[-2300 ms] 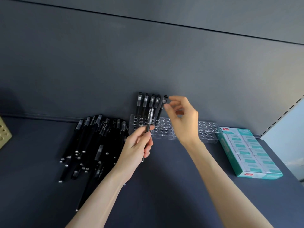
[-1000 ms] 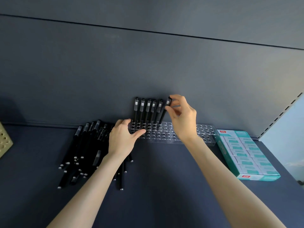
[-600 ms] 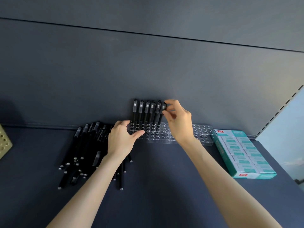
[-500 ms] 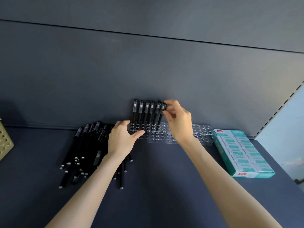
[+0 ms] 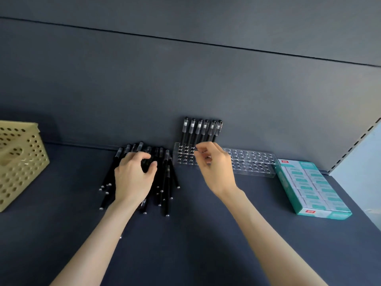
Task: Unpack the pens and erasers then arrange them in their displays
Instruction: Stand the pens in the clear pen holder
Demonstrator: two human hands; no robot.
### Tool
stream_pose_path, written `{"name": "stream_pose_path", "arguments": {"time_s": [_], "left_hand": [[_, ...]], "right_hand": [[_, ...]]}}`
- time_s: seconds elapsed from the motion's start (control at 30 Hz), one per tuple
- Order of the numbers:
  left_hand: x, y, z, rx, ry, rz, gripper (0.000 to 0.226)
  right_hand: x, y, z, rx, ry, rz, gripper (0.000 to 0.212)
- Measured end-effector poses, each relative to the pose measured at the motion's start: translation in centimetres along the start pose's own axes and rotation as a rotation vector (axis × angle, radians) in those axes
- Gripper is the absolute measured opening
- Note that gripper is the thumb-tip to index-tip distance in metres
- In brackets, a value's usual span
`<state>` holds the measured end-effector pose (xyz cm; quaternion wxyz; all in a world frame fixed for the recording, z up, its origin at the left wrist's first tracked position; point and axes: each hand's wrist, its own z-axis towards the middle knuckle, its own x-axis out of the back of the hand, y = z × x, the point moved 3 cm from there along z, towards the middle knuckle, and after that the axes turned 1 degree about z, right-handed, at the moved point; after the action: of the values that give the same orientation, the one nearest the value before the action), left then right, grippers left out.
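The sixth pen is in. A moment ago the right hand [image 5: 214,168] was pinching its cap at the top of the row; now it has let go and dropped in front of the clear acrylic rack [image 5: 254,162], fingers loosely curled toward the palm with nothing in them that I can see. The left hand [image 5: 134,178], which had been steadying the rack's near-left corner, has slid out to the rack's 9 o'clock and arches over the heap of loose pens [image 5: 166,182], fingertips and thumb bent down into the pile. I can't tell whether they have closed on one yet. That reads to me as one placement done and the next pick starting. Six standing pens [image 5: 201,131] fill only the left end of the back row, so most of the job lies ahead. The pens are slim, matte black sticks with pale bands under the caps and small silvery tips, and they lean slightly against the dark back panel. The loose ones lie fanned and overlapping, tips toward us, likely to roll if nudged. The rack is a long, glossy block drilled with rows of round holes, nearly all still vacant. At its 3 o'clock, just beside its right end, sits the teal-and-white carton of erasers [image 5: 313,188], its small wrapped blocks packed in neat rows. Far off at 9 o'clock stands a pale yellow perforated plastic basket [image 5: 18,162] on the same smooth, dark grey shelf [image 5: 185,250].
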<state>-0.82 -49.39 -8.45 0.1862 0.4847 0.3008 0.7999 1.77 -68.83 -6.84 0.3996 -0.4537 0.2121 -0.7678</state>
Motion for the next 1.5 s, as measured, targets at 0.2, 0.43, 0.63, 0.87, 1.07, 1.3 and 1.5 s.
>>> {"name": "stream_pose_path", "arguments": {"time_s": [0.2, 0.43, 0.63, 0.87, 1.07, 1.3, 1.5], "left_hand": [[3.0, -4.6, -0.6, 0.158, -0.031, 0.127, 0.042], [3.8, -9.2, 2.5, 0.173, -0.242, 0.093, 0.066], [3.3, -10.6, 5.5, 0.168, -0.511, -0.037, 0.063], [2.9, -11.9, 8.1, 0.279, -0.654, -0.264, 0.038], [2.5, -11.6, 8.3, 0.266, -0.644, -0.278, 0.028], [2.5, -12.2, 8.5, 0.197, -0.636, -0.277, 0.02], [3.2, -12.5, 8.3, 0.273, -0.64, -0.563, 0.011]], "right_hand": [[-5.7, -2.5, -1.6, -0.064, -0.154, 0.001, 0.011], [-12.0, -5.3, -1.6, -0.18, -0.154, -0.19, 0.027], [-14.7, -6.1, -0.8, -0.318, -0.093, -0.387, 0.051], [-15.9, -6.4, 0.2, -0.449, -0.06, -0.326, 0.053], [-16.4, -6.5, 0.8, -0.504, 0.036, -0.252, 0.038], [-16.5, -6.7, 1.1, -0.49, 0.164, -0.141, 0.018], [-16.5, -6.7, 1.5, -0.516, 0.192, 0.027, 0.014]]}}
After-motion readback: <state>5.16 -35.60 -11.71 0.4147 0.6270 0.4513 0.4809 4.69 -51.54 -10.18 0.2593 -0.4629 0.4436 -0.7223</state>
